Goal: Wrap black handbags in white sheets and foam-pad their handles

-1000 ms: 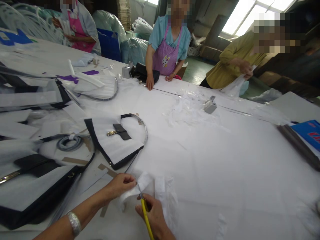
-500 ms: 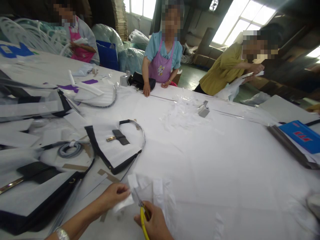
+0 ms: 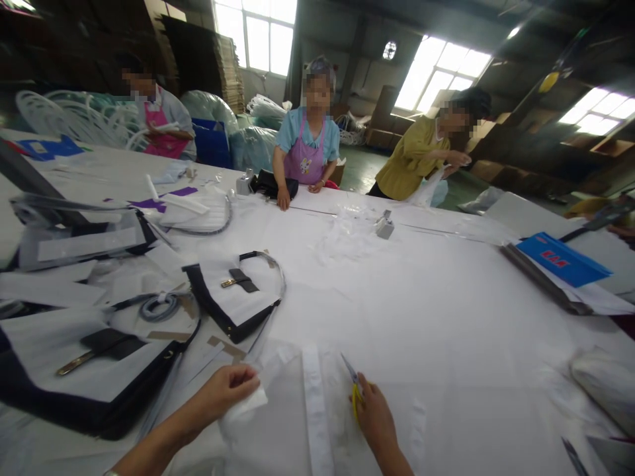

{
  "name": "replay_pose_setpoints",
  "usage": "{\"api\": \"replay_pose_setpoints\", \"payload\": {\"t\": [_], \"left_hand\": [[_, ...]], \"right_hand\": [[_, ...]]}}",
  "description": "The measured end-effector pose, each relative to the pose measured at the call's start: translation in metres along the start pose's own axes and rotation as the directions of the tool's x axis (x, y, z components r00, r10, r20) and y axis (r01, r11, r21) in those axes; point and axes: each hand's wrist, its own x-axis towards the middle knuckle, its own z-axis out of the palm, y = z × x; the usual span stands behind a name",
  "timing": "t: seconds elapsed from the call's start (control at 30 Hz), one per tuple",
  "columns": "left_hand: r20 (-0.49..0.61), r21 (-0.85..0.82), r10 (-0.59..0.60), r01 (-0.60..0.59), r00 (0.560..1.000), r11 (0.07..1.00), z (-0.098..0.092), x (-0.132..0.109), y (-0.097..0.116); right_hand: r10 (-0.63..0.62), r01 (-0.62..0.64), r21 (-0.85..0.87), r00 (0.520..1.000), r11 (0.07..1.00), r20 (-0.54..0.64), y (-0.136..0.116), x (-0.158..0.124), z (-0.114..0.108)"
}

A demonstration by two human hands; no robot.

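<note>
My left hand (image 3: 231, 390) is closed in a pinch on a small white piece of thin sheet (image 3: 256, 400), whose end hangs below the fingertips. My right hand (image 3: 377, 413) grips a pair of scissors with yellow handles (image 3: 356, 396), blades pointing up and left, apart from the white piece. Between the hands a long white strip (image 3: 312, 396) lies flat over crumpled clear film. Just beyond the left hand rests a black handbag with a white cover sheet (image 3: 233, 301). A larger, similar bag (image 3: 114, 420) lies to the left.
More wrapped bags (image 3: 89, 244) and card pieces cover the left side of the white table (image 3: 446, 317). A metal block (image 3: 385, 226) stands farther back near plastic scraps. A blue packet (image 3: 563, 259) lies at right. Several co-workers are across the table, one with a hand (image 3: 283, 198) on it.
My right hand has moved right with the scissors, away from the white piece at my left hand. The left hand stays pinched on it. The view has tilted up somewhat.
</note>
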Motion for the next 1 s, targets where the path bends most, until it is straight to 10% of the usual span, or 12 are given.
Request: {"api": "replay_pose_setpoints", "payload": {"t": [0.23, 0.33, 0.43, 0.77, 1.0], "left_hand": [[0.068, 0.048, 0.093, -0.096, 0.993, 0.994, 0.02, -0.026, 0.035], [0.124, 0.056, 0.108, -0.116, 0.986, 0.992, 0.03, -0.036, 0.044], [0.131, 0.061, 0.105, -0.113, 0.986, 0.992, 0.036, -0.04, 0.044], [-0.009, -0.041, 0.045, -0.046, 0.999, 0.998, 0.046, -0.048, 0.023], [-0.155, -0.177, 0.021, -0.049, 0.988, 0.983, 0.032, -0.094, 0.022]], "right_hand": [[-0.186, 0.191, 0.204, 0.982, 0.96, -0.042, -0.081, -0.028, -0.031], [-0.38, 0.094, 0.844, 0.915, 0.528, 0.136, -0.138, -0.046, -0.041], [-0.407, -0.081, 0.915, 0.877, 0.395, 0.253, -0.165, -0.052, -0.043], [-0.282, 0.141, 0.709, 0.956, 0.691, 0.086, -0.165, -0.001, -0.008], [-0.137, 0.077, 0.461, 0.986, 0.884, 0.097, -0.086, 0.074, -0.025]]}}
